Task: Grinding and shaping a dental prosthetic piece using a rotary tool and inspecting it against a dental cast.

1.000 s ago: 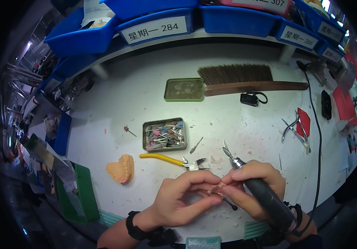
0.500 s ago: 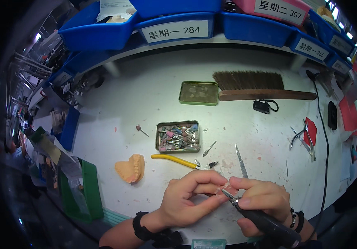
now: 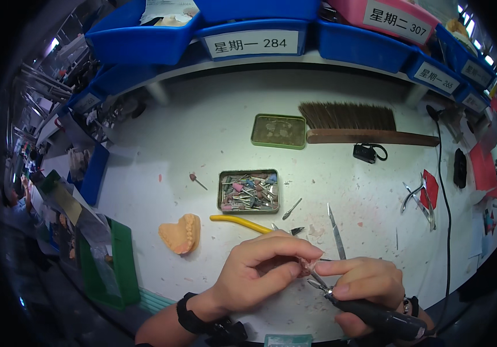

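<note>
A small pink, partly see-through denture piece (image 3: 307, 265) is pinched in my left hand (image 3: 257, 269), mostly hidden by the fingers. My right hand (image 3: 370, 280) grips a dark rotary handpiece (image 3: 384, 318), its metal tip angled up toward the piece. The right fingertips are close to the denture piece; whether the bur touches it I cannot tell. Just beyond my left hand lie yellow-handled cutters (image 3: 240, 223), their jaws partly covered. A thin metal blade-like tool (image 3: 336, 231) lies past my right hand.
An orange dental model (image 3: 180, 234) stands left of a tin of burs (image 3: 249, 191). Loose burs and pink scraps dot the table. Farther back lie a tin lid (image 3: 278, 131) and a brush (image 3: 373, 136). Pliers (image 3: 419, 199) and a black cable (image 3: 446, 231) are at right; blue bins (image 3: 254, 40) line the shelf.
My left hand has rolled over the denture piece, hiding more of it and of the cutters' jaws. The handpiece has shifted slightly right and down.
</note>
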The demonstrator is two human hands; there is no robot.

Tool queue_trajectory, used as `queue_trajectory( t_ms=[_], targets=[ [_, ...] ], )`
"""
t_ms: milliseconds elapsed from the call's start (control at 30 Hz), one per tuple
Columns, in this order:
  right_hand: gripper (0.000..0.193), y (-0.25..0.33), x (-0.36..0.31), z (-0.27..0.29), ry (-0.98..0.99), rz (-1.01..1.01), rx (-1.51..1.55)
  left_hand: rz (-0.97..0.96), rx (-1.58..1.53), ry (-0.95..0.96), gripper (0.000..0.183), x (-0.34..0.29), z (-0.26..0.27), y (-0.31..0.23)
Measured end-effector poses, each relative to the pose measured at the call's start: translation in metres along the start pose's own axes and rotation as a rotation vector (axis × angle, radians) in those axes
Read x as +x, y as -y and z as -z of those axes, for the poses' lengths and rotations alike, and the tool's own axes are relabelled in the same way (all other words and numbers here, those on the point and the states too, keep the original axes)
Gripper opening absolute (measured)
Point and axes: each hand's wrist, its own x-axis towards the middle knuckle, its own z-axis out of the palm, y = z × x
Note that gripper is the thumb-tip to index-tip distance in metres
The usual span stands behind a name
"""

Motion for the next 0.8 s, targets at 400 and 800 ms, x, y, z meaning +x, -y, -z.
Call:
queue_trajectory(
  t_ms=[400, 800],
  targets=[
    [0.036, 0.004, -0.010, -0.008, -0.072, -0.197, 0.206, 0.319, -0.193, 0.008, 0.015, 0.000, 0.001, -0.013],
    [0.033, 0.003, -0.008, 0.002, 0.082, -0.169, 0.133, 0.266, 0.001, 0.074, 0.017, 0.003, 0.005, -0.013]
  ],
)
